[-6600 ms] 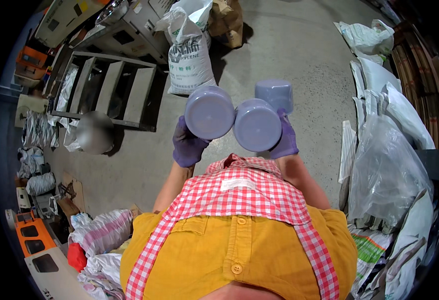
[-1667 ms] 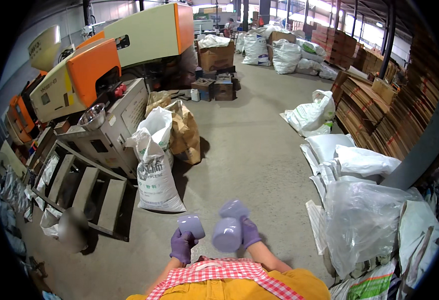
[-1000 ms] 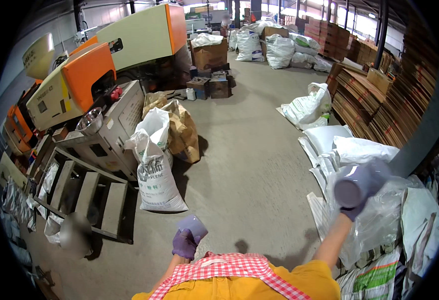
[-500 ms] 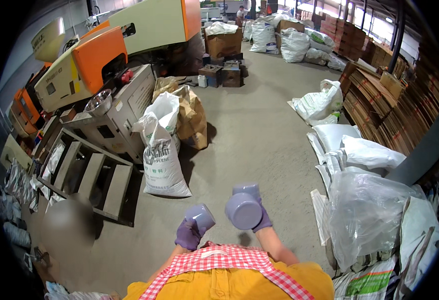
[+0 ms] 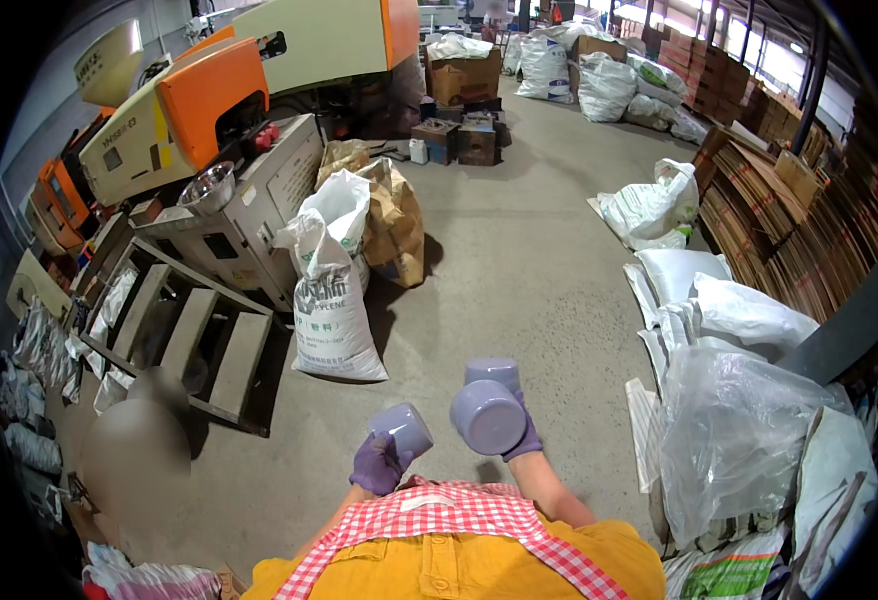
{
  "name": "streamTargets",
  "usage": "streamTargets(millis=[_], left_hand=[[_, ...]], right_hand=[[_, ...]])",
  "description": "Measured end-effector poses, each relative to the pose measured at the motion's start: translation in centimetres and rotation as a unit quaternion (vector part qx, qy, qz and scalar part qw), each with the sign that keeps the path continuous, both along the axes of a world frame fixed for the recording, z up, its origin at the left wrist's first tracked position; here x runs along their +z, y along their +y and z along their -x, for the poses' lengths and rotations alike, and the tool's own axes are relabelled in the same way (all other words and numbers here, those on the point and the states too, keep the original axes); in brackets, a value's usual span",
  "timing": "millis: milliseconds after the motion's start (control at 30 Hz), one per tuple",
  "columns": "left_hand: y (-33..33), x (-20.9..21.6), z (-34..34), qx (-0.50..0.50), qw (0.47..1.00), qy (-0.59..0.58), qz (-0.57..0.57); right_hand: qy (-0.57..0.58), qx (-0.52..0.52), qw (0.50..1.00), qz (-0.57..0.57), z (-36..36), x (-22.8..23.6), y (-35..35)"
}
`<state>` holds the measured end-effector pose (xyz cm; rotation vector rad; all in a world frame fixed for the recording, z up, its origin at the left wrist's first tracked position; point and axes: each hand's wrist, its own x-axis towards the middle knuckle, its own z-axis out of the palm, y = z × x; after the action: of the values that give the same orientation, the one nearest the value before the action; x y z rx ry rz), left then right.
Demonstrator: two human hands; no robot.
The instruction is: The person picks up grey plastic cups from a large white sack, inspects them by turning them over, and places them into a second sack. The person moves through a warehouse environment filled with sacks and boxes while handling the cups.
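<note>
My left hand (image 5: 379, 465), in a purple glove, is wrapped round the near side of a glossy lavender cup-shaped container (image 5: 405, 425) that tilts to the left. In my right hand (image 5: 528, 436), gloved the same, are two similar lavender pieces. The nearer one is a round container (image 5: 488, 417) with its smooth round end toward me. Just beyond it, partly covered, is the second lavender container (image 5: 492, 371). Most of the right fingers are hidden behind these pieces. Both hands are in front of my chest, a little apart, above the grey floor.
An open white sack (image 5: 337, 325) and a brown paper sack (image 5: 394, 222) stand ahead on the left. Metal steps (image 5: 187, 328) lead to an orange and beige machine (image 5: 184, 110). White sacks (image 5: 681, 275), clear plastic sheeting (image 5: 734, 430) and stacked flat cardboard (image 5: 769, 205) line the right.
The surroundings have shifted slightly in the picture as my view turned a little. Both hands keep the same hold on the lavender containers.
</note>
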<state>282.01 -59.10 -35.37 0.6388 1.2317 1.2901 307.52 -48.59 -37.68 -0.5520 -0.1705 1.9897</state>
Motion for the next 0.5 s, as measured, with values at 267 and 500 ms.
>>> streamTargets(millis=[267, 500], left_hand=[[0.1, 2.5, -1.2, -0.119, 0.987, 0.093, -0.059], [0.9, 5.5, -1.7, 0.036, 0.947, -0.314, 0.06]], right_hand=[[0.038, -0.044, 0.998, -0.015, -2.0, 3.1, -1.4], [0.105, 0.009, 0.994, -0.035, -2.5, 4.1, -0.7]])
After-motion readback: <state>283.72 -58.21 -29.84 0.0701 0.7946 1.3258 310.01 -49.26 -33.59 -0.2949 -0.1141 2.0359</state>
